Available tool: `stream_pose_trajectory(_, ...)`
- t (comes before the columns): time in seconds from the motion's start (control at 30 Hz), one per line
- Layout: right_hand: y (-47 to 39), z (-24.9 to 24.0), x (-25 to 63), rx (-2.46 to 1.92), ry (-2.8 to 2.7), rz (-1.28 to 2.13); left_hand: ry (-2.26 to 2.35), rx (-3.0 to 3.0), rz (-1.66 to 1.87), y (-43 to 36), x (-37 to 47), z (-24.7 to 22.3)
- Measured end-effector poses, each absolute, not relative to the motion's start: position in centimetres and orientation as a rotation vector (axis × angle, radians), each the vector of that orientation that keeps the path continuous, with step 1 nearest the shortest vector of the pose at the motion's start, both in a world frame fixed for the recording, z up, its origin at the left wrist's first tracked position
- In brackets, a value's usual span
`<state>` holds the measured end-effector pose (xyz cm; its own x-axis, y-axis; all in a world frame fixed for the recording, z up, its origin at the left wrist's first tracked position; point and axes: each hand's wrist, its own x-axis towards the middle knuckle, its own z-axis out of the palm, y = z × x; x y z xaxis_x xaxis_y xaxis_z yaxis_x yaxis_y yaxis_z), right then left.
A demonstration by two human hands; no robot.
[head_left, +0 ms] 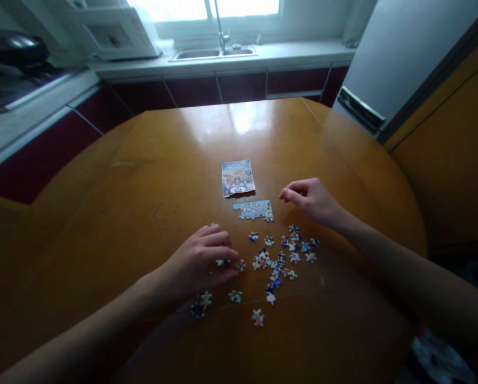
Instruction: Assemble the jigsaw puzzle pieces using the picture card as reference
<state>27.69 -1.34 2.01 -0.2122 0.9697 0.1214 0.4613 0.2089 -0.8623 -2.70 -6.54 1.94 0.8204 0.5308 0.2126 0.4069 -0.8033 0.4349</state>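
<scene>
Puzzle pieces (281, 260) lie scattered on the wooden table, several of them touching or overlapping. Above them is a joined strip of light blue pieces (255, 209), and beyond it a small picture sheet (238, 178) with a printed cartoon scene. My left hand (207, 255) hovers low at the left of the scatter, fingers apart and curved, its fingertips beside a small piece (240, 265); another piece shows under the fingers. To the right of the joined strip, my right hand (309, 198) has its fingers curled together, and whatever they hold, if anything, is hidden.
The round-edged wooden table (162, 160) fills the middle. Behind it stand a counter with a sink (213, 54) and a white microwave (114, 34). A stove with a dark pan (15, 47) is at the left, a fridge (415, 53) at the right.
</scene>
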Motion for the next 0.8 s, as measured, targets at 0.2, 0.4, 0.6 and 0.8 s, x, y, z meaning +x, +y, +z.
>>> stream_pose_trajectory(0.2, -2.3, 2.9, 27.8, -1.317, -1.979, 0.891, 0.689, 2.679, 0.289, -7.5, -4.0, 1.3)
stream_pose_trajectory(0.4, -2.9, 5.2, 29.6, -1.344, -1.969, 0.815, 0.604, 2.646, 0.293, -6.7, -3.9, 2.1)
stream_pose_trajectory(0.6, -6.1, 5.6, 31.2, -1.442, -2.054, 0.801, 0.681, 2.586, 0.418, -6.1, -4.2, 2.3)
stream_pose_trajectory(0.8, -11.2, 2.9, 31.7, -1.625, -2.147, 0.849, 0.698, 2.517, 0.565, -5.9, -3.9, 2.1)
